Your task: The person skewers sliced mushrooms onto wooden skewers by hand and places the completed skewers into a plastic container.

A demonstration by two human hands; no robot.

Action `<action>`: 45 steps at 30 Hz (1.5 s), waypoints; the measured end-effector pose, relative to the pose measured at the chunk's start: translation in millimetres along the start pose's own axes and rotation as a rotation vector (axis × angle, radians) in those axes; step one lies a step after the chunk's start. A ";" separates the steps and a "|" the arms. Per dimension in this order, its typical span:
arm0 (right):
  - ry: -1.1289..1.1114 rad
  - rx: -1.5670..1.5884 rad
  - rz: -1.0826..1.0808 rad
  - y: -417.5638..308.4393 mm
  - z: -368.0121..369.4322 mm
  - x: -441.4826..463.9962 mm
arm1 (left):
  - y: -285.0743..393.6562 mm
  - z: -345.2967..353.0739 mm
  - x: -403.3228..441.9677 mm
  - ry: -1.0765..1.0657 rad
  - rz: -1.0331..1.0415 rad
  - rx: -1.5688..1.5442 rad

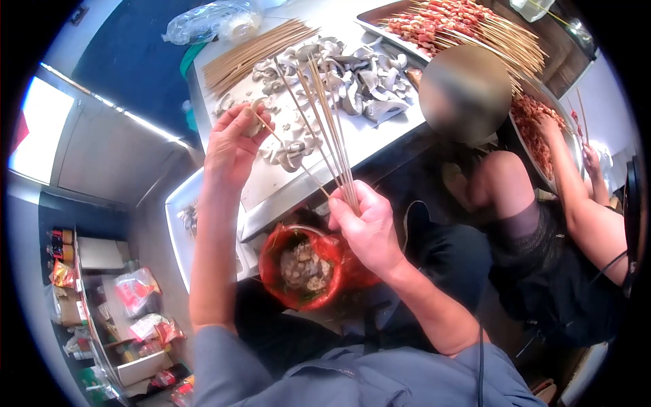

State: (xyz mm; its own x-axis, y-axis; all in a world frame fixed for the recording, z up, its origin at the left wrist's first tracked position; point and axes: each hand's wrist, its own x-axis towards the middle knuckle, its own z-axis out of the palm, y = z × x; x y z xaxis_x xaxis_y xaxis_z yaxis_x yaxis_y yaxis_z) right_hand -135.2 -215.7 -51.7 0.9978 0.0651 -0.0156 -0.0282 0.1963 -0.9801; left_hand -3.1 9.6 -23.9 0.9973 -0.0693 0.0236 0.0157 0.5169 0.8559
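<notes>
My left hand [234, 139] pinches a piece of oyster mushroom [257, 108] at the tip of a bamboo skewer. Farther down that same skewer, several mushroom pieces [291, 156] are threaded in a cluster. Its lower end runs to my right hand [366, 227], which is closed around it and a fanned bundle of bare bamboo skewers [329, 122] pointing up and away. Beyond both hands, loose grey-white oyster mushrooms [383, 85] lie heaped on the white table [261, 197]. A pile of bare skewers [254, 54] lies on the table behind them.
A red-lined bucket [271, 268] holding scraps stands below my hands, beside a white bin [180, 237]. Meat skewers [434, 27] fill a tray at the back right. At right, a co-worker's hand [548, 125] is over a meat tray [532, 146]. Packaged goods [135, 292] stand lower left.
</notes>
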 end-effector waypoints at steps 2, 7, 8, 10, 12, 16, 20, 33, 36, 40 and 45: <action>-0.014 -0.015 0.020 0.4 1.3 0.5 | -0.2 -3.7 -5.0 -0.010 -0.006 -0.050; -0.025 -0.034 0.043 4.1 4.6 1.9 | 4.8 -4.2 -11.6 -0.048 0.004 -0.087; -0.029 -0.038 0.043 3.7 4.5 1.8 | 4.7 -4.6 -12.1 -0.045 0.005 -0.087; -0.033 -0.042 0.045 2.4 4.4 0.8 | 5.3 -2.5 -13.1 -0.040 0.018 -0.077; -0.045 -0.020 0.065 0.2 4.3 0.1 | 6.4 -1.8 -14.1 -0.033 0.017 -0.079; -0.044 -0.038 0.057 0.1 1.9 0.0 | 6.4 -0.5 -14.2 -0.030 0.018 -0.077; -0.045 -0.036 0.075 -1.6 0.6 -0.5 | 5.2 -0.4 -13.2 -0.010 -0.004 -0.088; -0.023 -0.035 0.045 2.9 0.4 -1.2 | -4.0 -3.8 -17.0 -0.114 0.025 0.011; -0.028 -0.032 0.059 -2.2 -0.4 -1.1 | 2.1 5.1 -23.6 -0.050 -0.006 -0.048; -0.023 -0.016 0.024 -0.1 0.7 -0.4 | -0.2 0.2 -23.4 -0.096 -0.069 -0.096; -0.039 -0.004 0.058 -0.7 1.0 -1.1 | -1.2 -5.9 -22.2 -0.107 -0.076 -0.238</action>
State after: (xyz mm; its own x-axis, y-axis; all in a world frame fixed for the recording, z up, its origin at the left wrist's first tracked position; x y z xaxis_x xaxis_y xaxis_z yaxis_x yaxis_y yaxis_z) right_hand -136.4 -215.0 -50.8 0.9913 0.1143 -0.0645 -0.0853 0.1876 -0.9785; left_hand -24.9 15.5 -28.5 0.9796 -0.1987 0.0290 0.1192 0.6916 0.7124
